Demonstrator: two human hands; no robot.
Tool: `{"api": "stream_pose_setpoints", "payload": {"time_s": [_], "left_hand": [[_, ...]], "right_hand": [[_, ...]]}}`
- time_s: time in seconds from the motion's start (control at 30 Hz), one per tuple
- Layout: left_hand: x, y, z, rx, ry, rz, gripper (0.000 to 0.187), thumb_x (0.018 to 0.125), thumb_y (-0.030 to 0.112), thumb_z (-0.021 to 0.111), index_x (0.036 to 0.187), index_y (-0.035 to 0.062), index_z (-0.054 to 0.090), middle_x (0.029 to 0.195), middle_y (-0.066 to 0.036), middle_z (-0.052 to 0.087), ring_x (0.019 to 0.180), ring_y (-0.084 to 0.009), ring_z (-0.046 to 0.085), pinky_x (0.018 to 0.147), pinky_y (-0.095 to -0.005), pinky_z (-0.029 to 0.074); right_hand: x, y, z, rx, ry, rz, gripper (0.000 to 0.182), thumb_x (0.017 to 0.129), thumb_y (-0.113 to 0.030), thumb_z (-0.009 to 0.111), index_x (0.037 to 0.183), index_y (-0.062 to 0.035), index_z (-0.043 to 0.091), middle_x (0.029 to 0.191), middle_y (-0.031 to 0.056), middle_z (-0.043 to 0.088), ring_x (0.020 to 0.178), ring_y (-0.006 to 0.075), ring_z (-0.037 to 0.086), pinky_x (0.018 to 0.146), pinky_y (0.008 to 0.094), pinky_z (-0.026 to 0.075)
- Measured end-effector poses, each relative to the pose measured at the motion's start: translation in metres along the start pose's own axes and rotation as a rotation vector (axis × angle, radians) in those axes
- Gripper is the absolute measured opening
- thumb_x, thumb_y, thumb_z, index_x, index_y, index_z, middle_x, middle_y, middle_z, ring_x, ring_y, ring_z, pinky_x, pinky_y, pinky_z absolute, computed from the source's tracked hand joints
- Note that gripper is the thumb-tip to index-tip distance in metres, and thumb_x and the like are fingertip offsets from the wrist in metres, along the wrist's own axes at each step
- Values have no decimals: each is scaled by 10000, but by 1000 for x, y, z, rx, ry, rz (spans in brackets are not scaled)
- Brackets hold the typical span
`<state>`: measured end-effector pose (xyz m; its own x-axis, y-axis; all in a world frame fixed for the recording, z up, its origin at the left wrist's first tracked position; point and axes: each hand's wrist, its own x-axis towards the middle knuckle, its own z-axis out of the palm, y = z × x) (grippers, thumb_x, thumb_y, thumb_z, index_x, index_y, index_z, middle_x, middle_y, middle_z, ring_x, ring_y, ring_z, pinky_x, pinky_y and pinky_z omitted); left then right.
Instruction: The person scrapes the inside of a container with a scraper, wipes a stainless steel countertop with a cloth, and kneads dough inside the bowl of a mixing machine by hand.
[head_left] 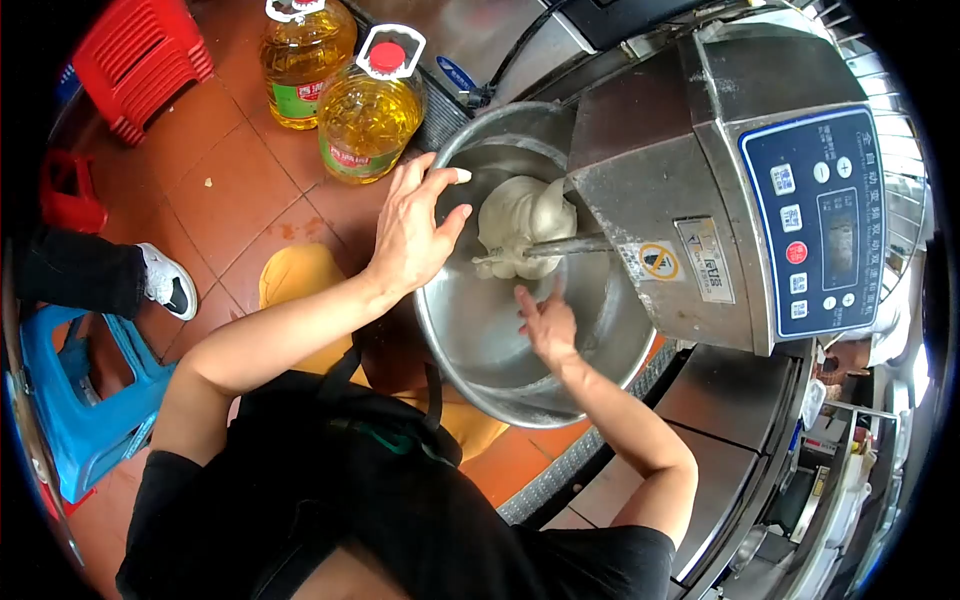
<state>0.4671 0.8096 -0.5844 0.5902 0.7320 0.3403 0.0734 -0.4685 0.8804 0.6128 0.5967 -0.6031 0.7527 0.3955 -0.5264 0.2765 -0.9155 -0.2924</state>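
Note:
A pale lump of dough (520, 225) lies in a large steel mixing bowl (480, 340), against the metal rod (568, 246) of the mixer (650, 130). At the bowl's upper left rim is my left hand (415, 225), its fingers apart and nothing held; the thumb and index finger extend over the opening. Inside the bowl, just below the dough, my right hand (548, 322) has its fingers spread and holds nothing. A small gap shows between its fingertips and the dough.
The mixer's blue control panel (812, 222) is at the right. Two oil jugs (370, 120) stand beyond the bowl. A red stool (140, 60), a blue stool (90, 400) and another person's shoe (168, 282) are at the left.

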Motion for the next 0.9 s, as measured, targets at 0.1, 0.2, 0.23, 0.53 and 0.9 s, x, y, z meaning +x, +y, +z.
{"api": "stream_pose_setpoints", "payload": {"time_s": [0.1, 0.2, 0.23, 0.53, 0.9], "left_hand": [[0, 2, -1, 19, 2, 8, 354, 751, 76, 696, 1090, 73, 594, 1214, -201, 500, 1129, -371, 477, 965, -419, 397], [2, -3, 1, 24, 16, 1, 337, 751, 76, 693, 1075, 70, 597, 1197, -191, 510, 1120, -367, 483, 962, -422, 395], [2, -3, 2, 18, 12, 2, 334, 752, 78, 693, 1072, 69, 598, 1197, -191, 511, 1120, -366, 483, 963, -422, 394], [4, 0, -1, 21, 10, -25, 283, 760, 95, 688, 1030, 66, 609, 1209, -235, 506, 1113, -392, 494, 932, -436, 422], [1, 4, -4, -46, -23, -73, 266, 768, 114, 705, 1024, 91, 635, 1243, -222, 482, 1198, -384, 444, 994, -430, 367]], "right_hand": [[32, -9, 7, -8, 286, -102, 946, 842, -563, 529, 1409, 83, 133, 1069, 278, 607, 957, 413, 600, 866, 457, 457], [75, -26, 78, -31, 396, -31, 922, 844, -551, 531, 1394, 95, 174, 1247, 307, 488, 1133, 398, 517, 931, 444, 433], [73, -36, 107, -150, 308, 176, 901, 844, -543, 533, 1381, 102, 205, 1328, 311, 418, 1205, 388, 468, 958, 445, 419], [10, -125, 29, -934, -244, -694, 228, 809, -149, 555, 985, -56, 667, 995, 141, 655, 926, 310, 634, 813, 438, 479], [90, -55, 10, -1675, -53, -437, 173, 772, -230, 619, 903, -136, 682, 914, 47, 645, 809, 218, 619, 644, 412, 441]]}}
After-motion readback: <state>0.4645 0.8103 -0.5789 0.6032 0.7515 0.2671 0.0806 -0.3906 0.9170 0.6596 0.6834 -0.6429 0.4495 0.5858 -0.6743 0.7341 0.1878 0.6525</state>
